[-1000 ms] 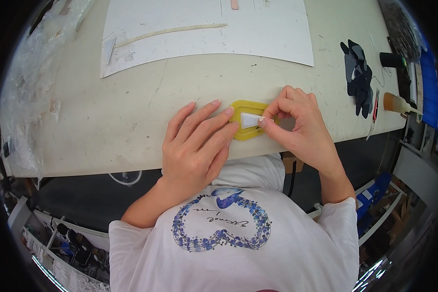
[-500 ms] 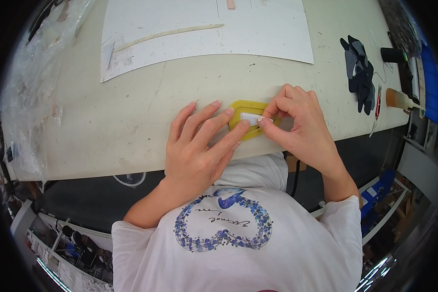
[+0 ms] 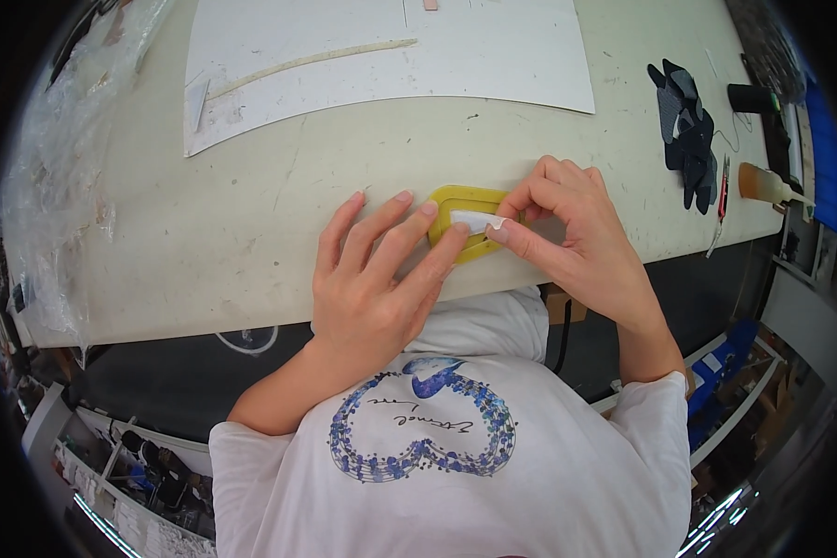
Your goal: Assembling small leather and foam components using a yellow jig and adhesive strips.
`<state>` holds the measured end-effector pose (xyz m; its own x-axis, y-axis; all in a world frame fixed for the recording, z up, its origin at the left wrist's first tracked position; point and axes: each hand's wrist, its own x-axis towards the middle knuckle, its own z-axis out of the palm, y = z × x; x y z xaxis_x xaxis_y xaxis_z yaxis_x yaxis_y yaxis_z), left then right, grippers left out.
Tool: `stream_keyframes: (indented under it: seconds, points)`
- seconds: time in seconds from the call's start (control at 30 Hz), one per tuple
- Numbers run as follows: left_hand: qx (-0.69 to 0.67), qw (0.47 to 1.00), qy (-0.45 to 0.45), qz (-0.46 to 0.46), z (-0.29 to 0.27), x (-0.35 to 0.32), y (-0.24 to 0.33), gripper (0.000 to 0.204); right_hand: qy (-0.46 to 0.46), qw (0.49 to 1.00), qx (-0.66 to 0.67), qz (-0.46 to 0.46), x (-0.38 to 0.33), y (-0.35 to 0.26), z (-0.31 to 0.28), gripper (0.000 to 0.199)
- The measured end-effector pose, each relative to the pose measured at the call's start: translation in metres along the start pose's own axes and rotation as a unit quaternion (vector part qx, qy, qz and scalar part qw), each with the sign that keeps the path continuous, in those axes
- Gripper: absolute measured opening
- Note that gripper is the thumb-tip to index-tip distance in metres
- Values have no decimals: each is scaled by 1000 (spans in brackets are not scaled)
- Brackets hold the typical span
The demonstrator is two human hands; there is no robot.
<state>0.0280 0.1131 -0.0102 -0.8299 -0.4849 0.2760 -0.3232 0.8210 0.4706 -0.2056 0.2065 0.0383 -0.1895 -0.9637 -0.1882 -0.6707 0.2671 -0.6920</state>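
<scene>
Right grip (image 3: 575,223) narrow: thumb and finger pinch end of small thin white paper-like strip (image 3: 474,220). Left grip (image 3: 370,279) spread wide: pointer tip at strip's other end, next fingertip touching flat yellow plastic-looking plate (image 3: 470,193) under strip, between hands, on cream tabletop (image 3: 214,242). Strip looks light, soft, easy to tear; best held by pinched end. Plate looks stiff, maybe slippery; best held at rim.

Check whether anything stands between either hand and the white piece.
Nothing visible does: the right hand pinches the right end of the white piece over the yellow plate, and the left hand seems to touch the piece's left part with one finger.
</scene>
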Motion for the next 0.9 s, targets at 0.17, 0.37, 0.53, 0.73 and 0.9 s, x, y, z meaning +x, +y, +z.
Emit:
stream_keyframes:
  seconds: [0.17, 0.37, 0.53, 0.73, 0.9]
  points:
    - [26, 1000, 0, 13, 3, -3, 0, 49, 61, 988, 139, 35, -17, 14, 6, 13]
    - [29, 999, -25, 23, -2, -3, -2, 37, 110, 991, 40, -60, -30, 21, 21, 40]
    - [23, 999, -30, 23, -3, -2, -2, 39, 114, 981, -87, -127, -31, 27, 24, 53]
    - [29, 999, -36, 27, -3, 0, 0, 38, 120, 975, -115, -146, -29, 29, 25, 49]
    - [38, 998, -37, 27, -2, -2, -1, 37, 121, 974, -123, -149, -29, 29, 24, 45]
